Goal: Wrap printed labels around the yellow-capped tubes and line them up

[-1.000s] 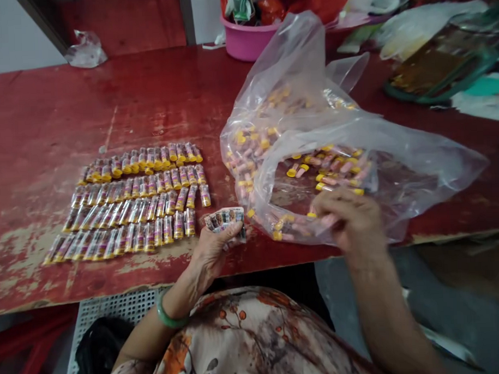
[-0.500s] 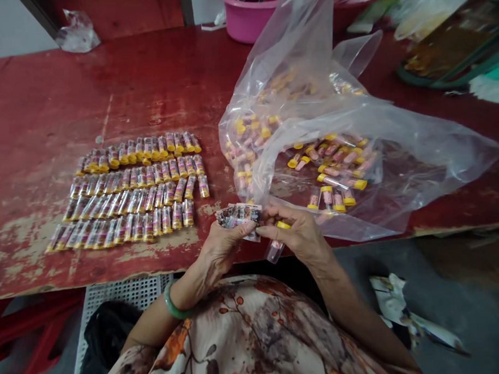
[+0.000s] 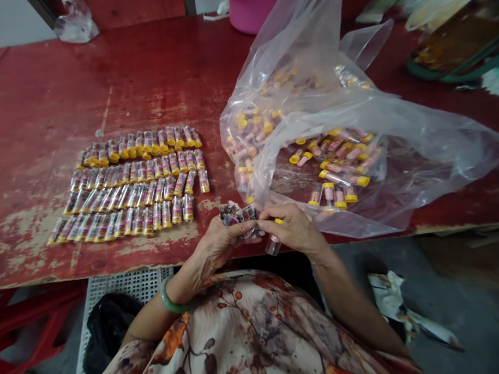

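My left hand [image 3: 221,240] is closed on a small stack of printed labels [image 3: 239,215] near the table's front edge. Touching the stack's right side, my right hand [image 3: 294,226] pinches at the labels with its fingertips and also keeps a clear yellow-capped tube [image 3: 273,244] under its fingers, cap up. To the left, several rows of labelled tubes [image 3: 127,194] lie side by side on the red table [image 3: 156,97]. A large clear plastic bag [image 3: 427,131] lies open behind and right of my hands, with many pink-filled, yellow-capped tubes [image 3: 339,178] in it.
A pink tub [image 3: 254,12] stands at the back, with a crumpled clear bag [image 3: 77,21] at the back left. At the far right is a green-rimmed container [image 3: 458,65]. Below the table are a white perforated surface [image 3: 126,289] and a red stool [image 3: 37,325].
The view has shifted slightly, so the table's items appear higher. The labels in my left hand look more bunched and tilted. Both hands keep their hold.
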Tool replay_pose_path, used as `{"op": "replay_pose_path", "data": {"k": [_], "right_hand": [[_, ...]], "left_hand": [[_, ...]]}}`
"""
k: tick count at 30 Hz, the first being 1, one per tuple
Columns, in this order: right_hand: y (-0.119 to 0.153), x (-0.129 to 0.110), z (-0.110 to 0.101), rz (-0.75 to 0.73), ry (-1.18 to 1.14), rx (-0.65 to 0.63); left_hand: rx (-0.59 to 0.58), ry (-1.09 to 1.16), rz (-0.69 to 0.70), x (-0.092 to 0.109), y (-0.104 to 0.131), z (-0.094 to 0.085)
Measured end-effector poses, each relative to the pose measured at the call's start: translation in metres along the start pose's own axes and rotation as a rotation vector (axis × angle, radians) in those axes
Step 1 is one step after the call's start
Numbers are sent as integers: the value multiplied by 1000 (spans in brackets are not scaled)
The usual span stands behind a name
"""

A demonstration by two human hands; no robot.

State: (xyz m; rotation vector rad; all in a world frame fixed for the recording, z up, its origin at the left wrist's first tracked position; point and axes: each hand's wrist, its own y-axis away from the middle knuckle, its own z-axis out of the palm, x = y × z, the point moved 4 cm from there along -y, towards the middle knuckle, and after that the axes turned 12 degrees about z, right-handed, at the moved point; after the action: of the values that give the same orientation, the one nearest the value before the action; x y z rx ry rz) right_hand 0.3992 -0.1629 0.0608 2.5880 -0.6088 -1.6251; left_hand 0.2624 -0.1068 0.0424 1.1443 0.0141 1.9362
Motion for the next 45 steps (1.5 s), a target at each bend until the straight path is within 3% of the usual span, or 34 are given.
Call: {"op": "replay_pose_path", "data": {"k": [6,10,17,23,30,34,39,45], "right_hand": [[6,4,-6,24,-46,48],[20,10,-11,73,-136,108],[27,2,1,95,-185,122],[27,2,2,108,-155,110],[42,22,-9,132,-358,43],[46,25,-7,139,-391,54],[47,29,-6,155,-477,43],[46,20,-2,198,-372,53]], "left_hand": [[142,-24,156,-2,-3,-9],[132,13,150,-4,-1,-6],[105,-43,60,-8,7,1],[162,-65,196,-2,6,-6],[192,-12,158,-5,9,-7],[176,-8,153,-5,11,-7],[238,-7,199,-1,12,-9],[148,-27,178,-6,15,-4]]}}
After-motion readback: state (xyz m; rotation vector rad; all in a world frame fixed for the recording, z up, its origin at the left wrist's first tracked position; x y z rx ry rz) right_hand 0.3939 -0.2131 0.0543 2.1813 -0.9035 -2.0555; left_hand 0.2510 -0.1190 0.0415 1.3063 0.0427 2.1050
